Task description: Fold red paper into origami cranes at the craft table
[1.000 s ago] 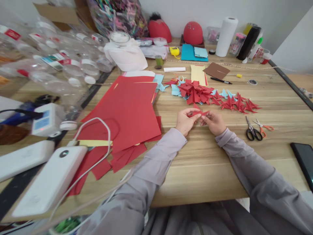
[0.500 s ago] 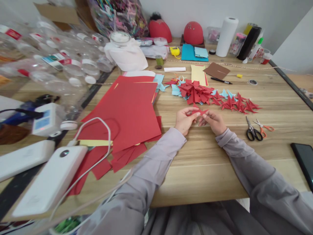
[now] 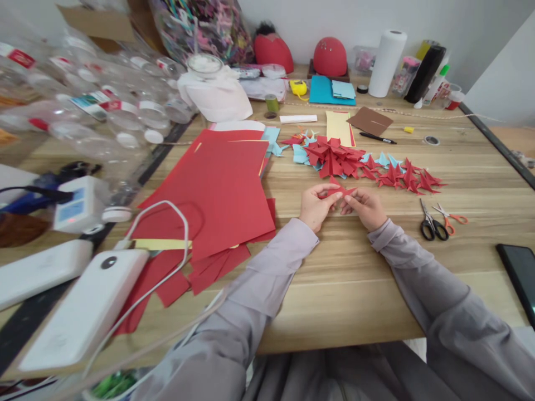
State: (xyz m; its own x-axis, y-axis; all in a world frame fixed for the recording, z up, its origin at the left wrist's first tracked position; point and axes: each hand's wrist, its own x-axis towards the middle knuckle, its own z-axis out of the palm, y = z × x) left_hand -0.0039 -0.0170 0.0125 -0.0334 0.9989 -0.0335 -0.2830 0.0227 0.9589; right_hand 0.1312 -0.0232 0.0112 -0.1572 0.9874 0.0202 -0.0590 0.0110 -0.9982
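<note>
Small folded red paper piece (image 3: 345, 191): held over the brown wooden surface (image 3: 346, 289).
Left hand (image 3: 315, 207): grip pinching the piece's left side.
Right hand (image 3: 368, 209): grip pinching its right end.
Pointed red folded-paper shapes (image 3: 333, 157): just beyond.

Left hand (image 3: 313, 207), right hand (image 3: 370, 209) — close together, fingers (image 3: 334, 197) pinched, grey-sleeved forearms (image 3: 271, 270) angled inward

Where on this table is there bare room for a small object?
The table is bare between the grey sleeves, from the hands to the near edge, and between the orange-handled scissors and the phone. The left is crowded with bottles, a power bank and red sheets; beyond the hands, with folded red pieces.
</note>
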